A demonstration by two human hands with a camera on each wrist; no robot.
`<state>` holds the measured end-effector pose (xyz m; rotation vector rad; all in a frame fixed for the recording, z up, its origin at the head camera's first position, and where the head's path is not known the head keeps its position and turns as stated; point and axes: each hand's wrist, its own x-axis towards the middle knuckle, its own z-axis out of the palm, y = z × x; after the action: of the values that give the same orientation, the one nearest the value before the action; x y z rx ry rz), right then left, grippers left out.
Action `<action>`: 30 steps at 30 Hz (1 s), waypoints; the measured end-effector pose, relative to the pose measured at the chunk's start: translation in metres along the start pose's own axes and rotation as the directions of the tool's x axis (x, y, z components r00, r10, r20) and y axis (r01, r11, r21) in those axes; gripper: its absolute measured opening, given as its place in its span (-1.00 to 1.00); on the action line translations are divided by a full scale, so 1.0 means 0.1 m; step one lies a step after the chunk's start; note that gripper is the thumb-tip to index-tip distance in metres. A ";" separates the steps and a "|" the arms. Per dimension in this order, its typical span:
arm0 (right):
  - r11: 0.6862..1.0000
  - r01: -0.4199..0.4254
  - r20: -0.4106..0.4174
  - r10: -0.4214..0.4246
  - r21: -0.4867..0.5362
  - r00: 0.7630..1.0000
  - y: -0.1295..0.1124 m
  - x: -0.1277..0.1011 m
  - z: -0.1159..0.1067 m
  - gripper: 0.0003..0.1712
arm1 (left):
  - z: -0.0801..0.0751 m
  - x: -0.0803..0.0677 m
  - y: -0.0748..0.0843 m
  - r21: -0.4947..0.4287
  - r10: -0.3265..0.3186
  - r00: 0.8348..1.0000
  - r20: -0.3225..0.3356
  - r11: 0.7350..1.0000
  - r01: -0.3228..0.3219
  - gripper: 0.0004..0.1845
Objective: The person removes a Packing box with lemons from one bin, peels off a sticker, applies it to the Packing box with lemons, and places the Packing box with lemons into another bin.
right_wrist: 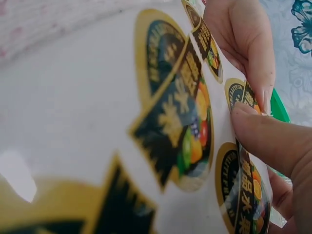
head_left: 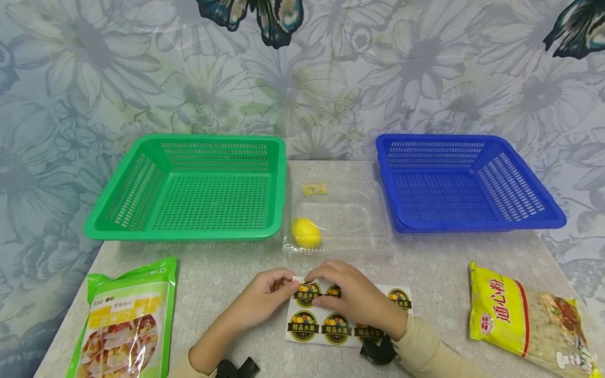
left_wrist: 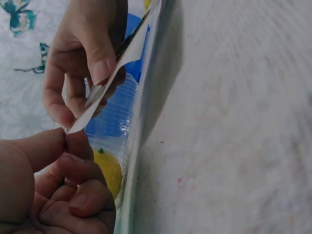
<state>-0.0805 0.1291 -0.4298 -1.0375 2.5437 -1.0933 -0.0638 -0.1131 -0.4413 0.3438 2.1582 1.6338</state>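
A white sticker sheet (head_left: 347,320) with round black-and-gold fruit labels lies at the table's front edge. My left hand (head_left: 289,285) pinches its top-left corner (left_wrist: 73,127) and lifts it off the table. My right hand (head_left: 314,286) pinches the raised edge just beside it, thumb (right_wrist: 273,141) against the rim of a sticker (right_wrist: 239,92). Just behind the hands, a yellow lemon (head_left: 306,232) lies in a clear plastic tray (head_left: 359,220), which also holds a small yellow packet (head_left: 314,189).
A green basket (head_left: 142,173) stands at the back left and a blue basket (head_left: 520,173) at the back right. A green food bag (head_left: 125,325) lies at the front left, a yellow pasta bag (head_left: 520,320) at the front right.
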 end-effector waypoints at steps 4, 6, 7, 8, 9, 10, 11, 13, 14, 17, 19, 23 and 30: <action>0.999 -0.008 -0.006 0.008 0.040 1.000 0.01 0.00 -0.01 -0.54 | 0.02 0.01 0.01 0.009 0.010 0.999 -0.040 1.000 -0.010 -0.75; 0.998 -0.011 -0.002 0.011 0.064 1.000 0.02 0.01 -0.01 -0.56 | 0.03 0.01 0.00 0.005 0.012 0.998 -0.058 1.000 -0.012 -0.75; 0.997 -0.007 0.000 0.008 0.076 1.000 0.03 0.01 -0.01 -0.56 | 0.03 0.01 0.00 -0.002 0.014 0.998 -0.066 1.000 -0.014 -0.75; 0.996 -0.006 0.001 0.006 0.089 1.000 0.03 0.01 -0.01 -0.57 | 0.03 0.01 0.00 -0.012 0.016 0.997 -0.072 1.000 -0.017 -0.74; 0.995 -0.004 0.003 0.003 0.103 1.000 0.04 0.01 -0.01 -0.57 | 0.03 0.01 -0.01 -0.021 0.017 0.997 -0.078 1.000 -0.019 -0.73; 0.993 -0.003 0.005 0.002 0.118 1.000 0.04 0.01 -0.01 -0.58 | 0.03 0.01 -0.01 -0.033 0.018 0.996 -0.084 0.999 -0.021 -0.72; 0.991 -0.004 0.007 0.003 0.134 1.000 0.05 0.02 0.00 -0.58 | 0.04 0.01 -0.02 -0.042 0.021 0.996 -0.088 0.999 -0.025 -0.72; 0.987 -0.006 0.011 0.004 0.159 1.000 0.06 0.02 0.00 -0.59 | 0.04 0.02 -0.03 -0.056 0.029 0.996 -0.090 0.998 -0.034 -0.71; 0.985 -0.008 0.012 0.006 0.170 1.000 0.06 0.02 0.00 -0.59 | 0.04 0.02 -0.03 -0.060 0.034 0.995 -0.090 0.997 -0.039 -0.72; 0.982 -0.006 0.012 0.003 0.187 1.000 0.06 0.03 0.01 -0.61 | 0.04 0.01 -0.03 -0.056 0.050 0.994 -0.092 0.997 -0.055 -0.76; 0.984 0.004 0.007 -0.006 0.177 1.000 0.06 0.04 0.01 -0.61 | 0.04 0.01 -0.03 -0.048 0.054 0.994 -0.093 0.997 -0.058 -0.80; 0.993 -0.014 0.002 0.013 0.116 1.000 0.04 0.04 0.00 -0.61 | 0.04 0.01 -0.04 -0.030 0.053 0.994 -0.093 0.998 -0.056 -0.87; 0.991 -0.025 0.011 0.024 0.128 1.000 0.04 0.05 -0.01 -0.60 | 0.04 0.01 -0.06 -0.035 0.053 0.995 -0.080 0.998 -0.056 -0.84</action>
<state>-0.0868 0.1280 -0.4311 -0.9745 2.4359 -1.2239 -0.0631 -0.1111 -0.4485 0.3355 2.1902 1.7429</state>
